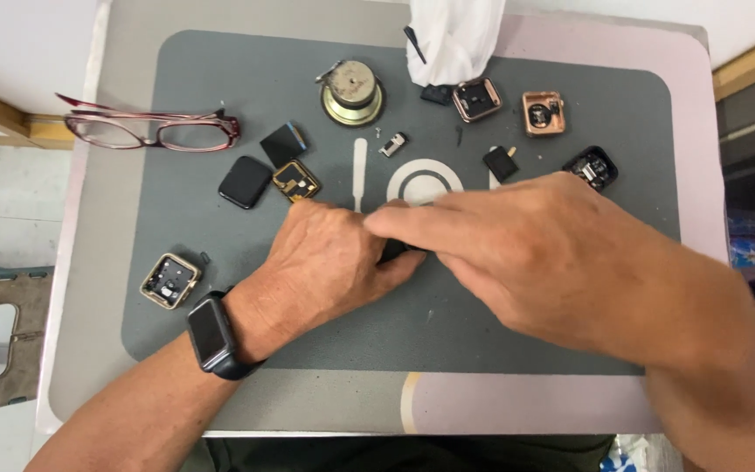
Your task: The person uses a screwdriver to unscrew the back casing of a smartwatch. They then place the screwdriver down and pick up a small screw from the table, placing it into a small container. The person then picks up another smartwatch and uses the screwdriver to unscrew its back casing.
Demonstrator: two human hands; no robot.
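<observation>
Both hands meet at the grey mat's [220, 332] centre on the worktop: left hand [325, 262] and right hand [517, 253] each keep a narrow grip pinching a small dark part [395, 251], mostly hidden.

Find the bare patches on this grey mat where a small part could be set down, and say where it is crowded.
Bare: the grey mat above the glasses, and the near strip below both hands, left hand and right hand. Crowded: the far edge, around the round speaker and opened watch cases.

small dark part [395, 251], mostly hidden, pinched between both hands' fingers
</observation>
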